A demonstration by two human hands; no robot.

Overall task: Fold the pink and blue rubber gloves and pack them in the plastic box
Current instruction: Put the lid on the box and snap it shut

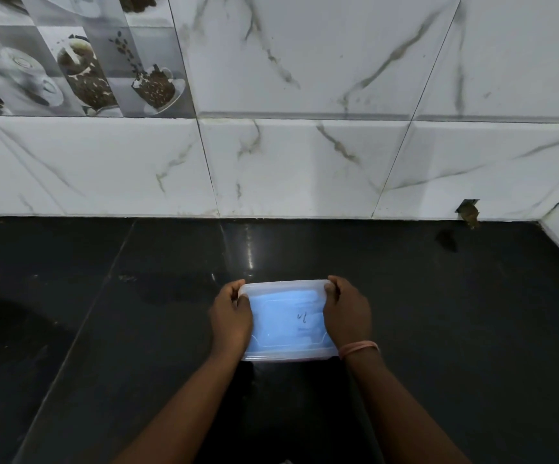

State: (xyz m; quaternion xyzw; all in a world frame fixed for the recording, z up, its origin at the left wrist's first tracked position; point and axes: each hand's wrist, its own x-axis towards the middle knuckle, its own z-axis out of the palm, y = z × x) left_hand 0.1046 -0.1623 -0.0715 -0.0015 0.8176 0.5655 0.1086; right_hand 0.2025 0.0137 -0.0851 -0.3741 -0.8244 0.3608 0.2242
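Before you lies a dark, glossy surface, with a pale seam line running diagonally across its left part from the far wall toward the near left. A bright streak of reflected light sits near the far edge, and a duller smudged patch lies just left of it. Behind the surface you see a wall of white marble-look tiles with grey veins. At the far left, a decorative tile panel shows cups and coffee beans. At the far right, low on the wall, there is a small dark hole, with a dark mark on the surface just below it.
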